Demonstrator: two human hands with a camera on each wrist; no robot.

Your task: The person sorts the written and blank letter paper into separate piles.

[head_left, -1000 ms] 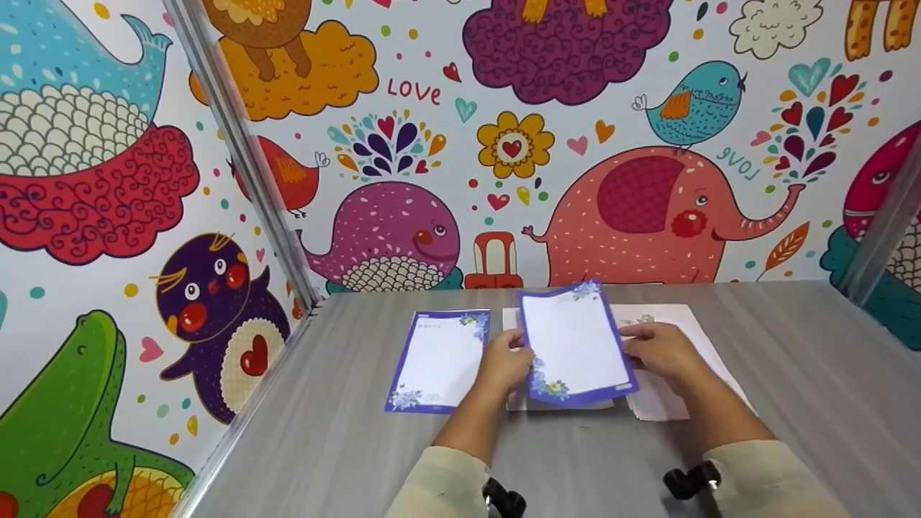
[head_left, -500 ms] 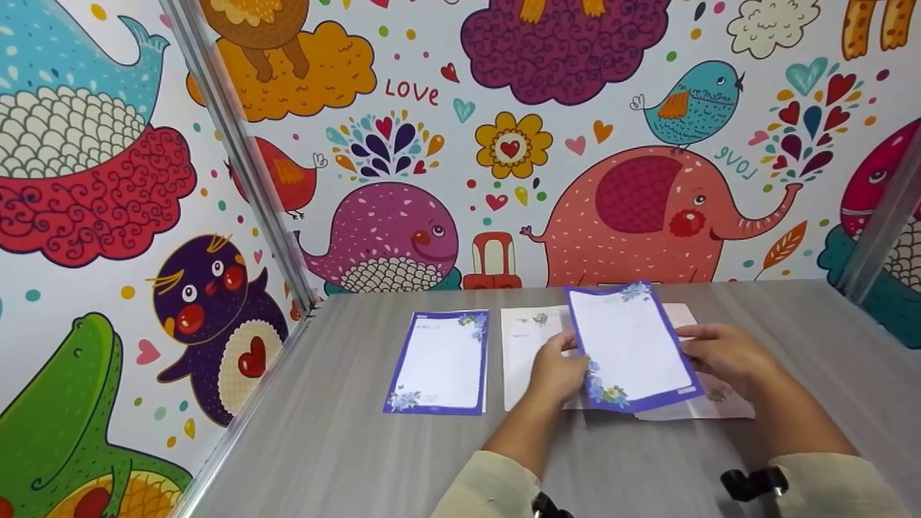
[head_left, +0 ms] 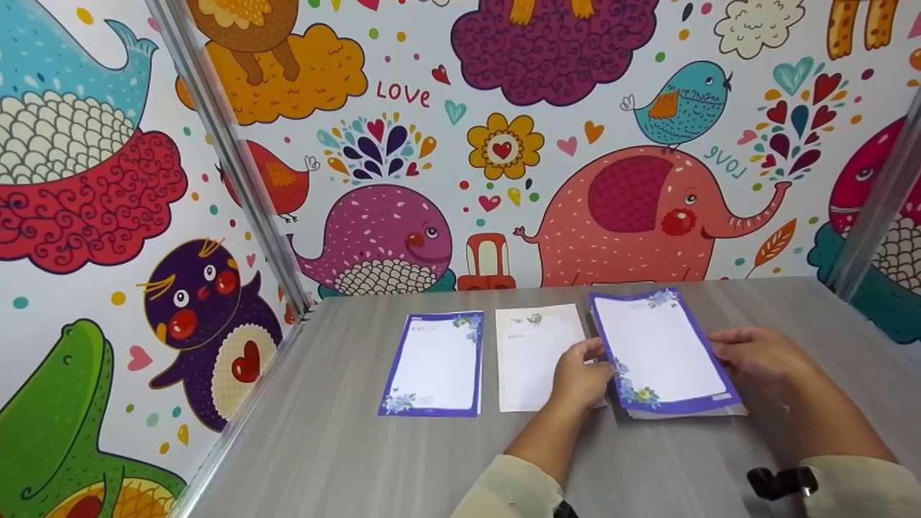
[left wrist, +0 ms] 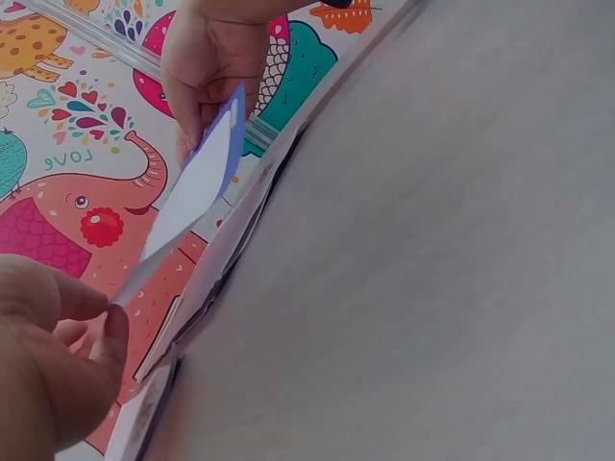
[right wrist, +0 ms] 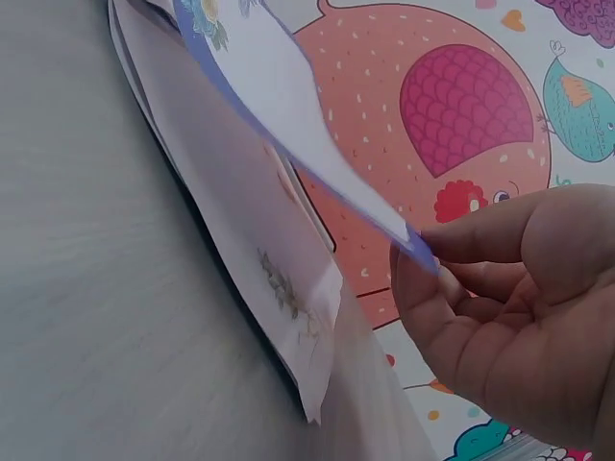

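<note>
A purple-bordered sheet of paper (head_left: pixel 655 349) with blue flowers in two corners is held up by both hands over the right-hand pile. My left hand (head_left: pixel 581 378) pinches its left edge between thumb and fingers. On the opposite edge, my right hand (head_left: pixel 763 360) pinches it, as the right wrist view shows with thumb and index finger at the purple border (right wrist: pixel 418 248). Beneath the sheet lies a pale pinkish paper pile (right wrist: pixel 255 221) with a printed flower sprig, mostly hidden in the head view.
Left of the hands a pale paper (head_left: pixel 536 360) with a small flower print lies on the grey table (head_left: pixel 324 453). Farther left is another purple-bordered sheet (head_left: pixel 435 367) on a white one. A cartoon-printed wall (head_left: pixel 504 216) stands behind the table, another at the left.
Both hands have carried the purple-bordered sheet rightward, from over the middle paper to over the right-hand pile. The middle paper is now mostly uncovered.
</note>
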